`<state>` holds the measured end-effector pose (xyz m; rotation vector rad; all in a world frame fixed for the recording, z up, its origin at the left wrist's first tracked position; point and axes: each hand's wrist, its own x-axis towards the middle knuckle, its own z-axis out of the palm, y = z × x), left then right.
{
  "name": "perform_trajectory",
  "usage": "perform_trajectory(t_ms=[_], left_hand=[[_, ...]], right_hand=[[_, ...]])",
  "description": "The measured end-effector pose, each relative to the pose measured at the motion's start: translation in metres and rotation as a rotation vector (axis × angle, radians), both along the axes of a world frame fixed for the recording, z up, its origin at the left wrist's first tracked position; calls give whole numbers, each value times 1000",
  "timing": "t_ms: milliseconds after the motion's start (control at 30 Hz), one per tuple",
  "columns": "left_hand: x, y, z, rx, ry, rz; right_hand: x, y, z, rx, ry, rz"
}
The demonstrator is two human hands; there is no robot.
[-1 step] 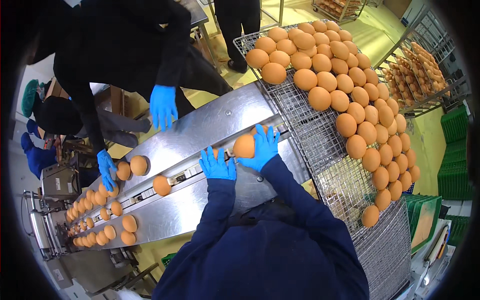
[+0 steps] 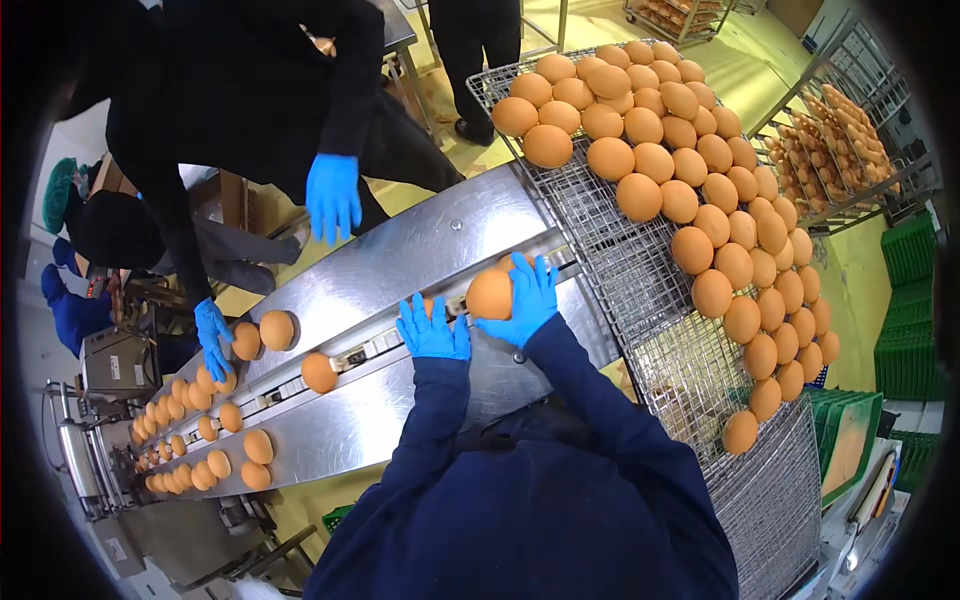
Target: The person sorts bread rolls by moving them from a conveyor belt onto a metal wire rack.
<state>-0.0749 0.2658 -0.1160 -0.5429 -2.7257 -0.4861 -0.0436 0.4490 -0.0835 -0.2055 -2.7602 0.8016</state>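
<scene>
Round brown buns ride on a narrow conveyor belt [image 2: 352,358] set between steel side plates. My left hand [image 2: 436,332], in a blue glove, cups a bun [image 2: 428,306] that mostly hides under its fingers. To its right, my gloved right hand [image 2: 526,303] is closed on a larger-looking bun [image 2: 489,296] over the belt. Another bun [image 2: 506,263] peeks out behind that one, against the right fingers. Left of my hands, a single bun [image 2: 319,373] lies on the belt.
A wire rack [image 2: 625,265] crowded with buns stands at the right. Across the conveyor, a co-worker's gloved hands [image 2: 333,198] hang near it; one touches buns at the left. More buns [image 2: 257,447] line the steel plates. Green crates [image 2: 912,340] are stacked far right.
The lone bun on the belt has shifted slightly left, and buns farther along it too. The co-worker's nearer hand has moved slightly up and right. My hands have barely moved.
</scene>
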Motion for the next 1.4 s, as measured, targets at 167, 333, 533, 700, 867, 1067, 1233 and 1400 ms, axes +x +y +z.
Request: perform_trajectory(t_ms=[167, 333, 533, 700, 867, 1067, 1233, 1400], left_hand=[[0, -3, -2, 138, 36, -75], [5, 8, 5, 96, -102, -229], [2, 9, 13, -127, -120, -17], [-3, 9, 16, -159, -89, 16], [-16, 80, 51, 326, -79, -494], [-45, 264, 102, 182, 142, -880], [-43, 333, 67, -127, -66, -865], [-57, 324, 81, -159, -266, -850]], right_hand=[[39, -2, 22, -546, -2, -54], [51, 4, 19, -558, 220, -216], [34, 18, 40, -57, 222, -277], [22, 28, 10, 321, -12, -282], [62, 90, 86, 364, 5, -714], [65, 189, 91, 339, -243, -850], [98, 139, 91, 343, -303, -971], [88, 119, 115, 99, -561, -1079]])
